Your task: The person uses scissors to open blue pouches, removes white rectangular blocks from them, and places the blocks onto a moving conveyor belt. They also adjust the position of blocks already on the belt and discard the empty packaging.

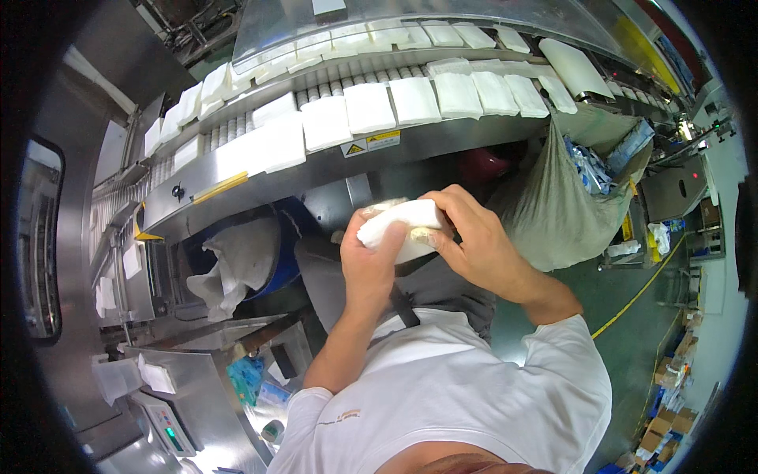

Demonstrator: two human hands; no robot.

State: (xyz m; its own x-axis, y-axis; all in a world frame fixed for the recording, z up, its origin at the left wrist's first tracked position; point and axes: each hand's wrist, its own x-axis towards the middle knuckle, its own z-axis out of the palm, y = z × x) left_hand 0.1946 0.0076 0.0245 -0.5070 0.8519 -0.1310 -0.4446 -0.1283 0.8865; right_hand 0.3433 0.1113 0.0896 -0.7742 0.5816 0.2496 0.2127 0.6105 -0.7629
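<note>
A folded white tissue pad [410, 215] is held up between both my hands, in front of my lap. My left hand [368, 261] grips its left end, with the thumb lying across the near face. My right hand [472, 235] has closed around the right end, thumb below and fingers over the top. Yellowish coverings show on some of the fingertips. Beyond my hands, several similar white pads [369, 107] lie side by side along the near edge of the conveyor [316, 93].
A second row of pads [347, 36] runs farther back. At right hangs a large cloth sack [545, 205] with blue-and-white packaging [588, 170]. Left of my legs stands a blue bin [288, 265] with a pale liner. A digital scale [166, 426] sits at lower left.
</note>
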